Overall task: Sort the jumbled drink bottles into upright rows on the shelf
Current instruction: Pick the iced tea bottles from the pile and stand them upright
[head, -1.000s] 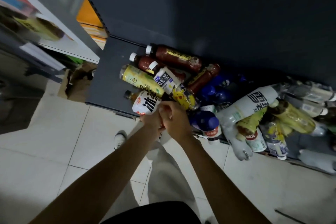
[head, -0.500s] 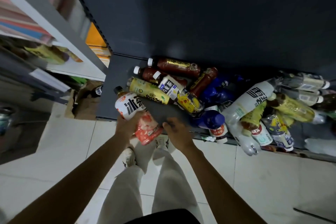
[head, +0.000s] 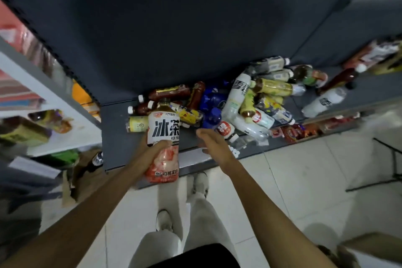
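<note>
White-labelled ice tea bottle, cap up, gripped by left hand; right hand loose.

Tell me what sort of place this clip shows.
Probably a small shop aisle: a low dark shelf piled with bottled drinks, packaged goods on the white shelving alongside, and a tiled floor.

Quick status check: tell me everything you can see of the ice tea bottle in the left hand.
The ice tea bottle is a large clear plastic bottle of amber drink with a dark cap. Its wrap label is white above, with bold dark characters and "ICE TEA", and pink-red below. The left hand grips its middle, thumb across the label front, holding it roughly upright over the front edge of the dark shelf. Nothing else touches it; the right hand is apart from it.
</note>
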